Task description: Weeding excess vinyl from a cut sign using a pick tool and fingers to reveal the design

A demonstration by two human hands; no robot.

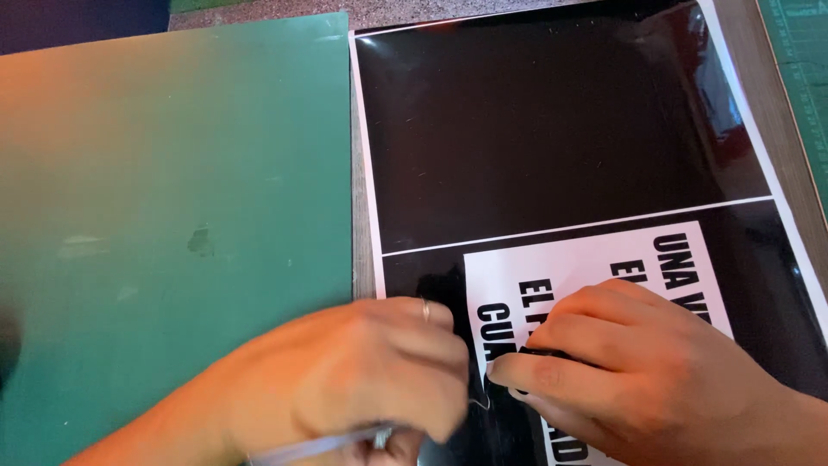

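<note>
A glossy black vinyl sheet (561, 129) with a white border lies on the table. Its near part bears a white panel (595, 267) with bold black cut letters. My left hand (362, 380) is curled shut around a thin metal weeding tool (328, 444), whose hooked tip (483, 399) touches the sheet beside the letters. My right hand (638, 371) presses on the white panel and pinches a small black strip of vinyl (543, 352) between thumb and fingers, right next to the tool's tip. A ring shows on a finger of my left hand.
A large green cutting mat (172, 216) covers the left half of the table, its right edge against the sheet. Another green mat corner (802, 69) shows at the far right, past a strip of wooden tabletop (768, 95).
</note>
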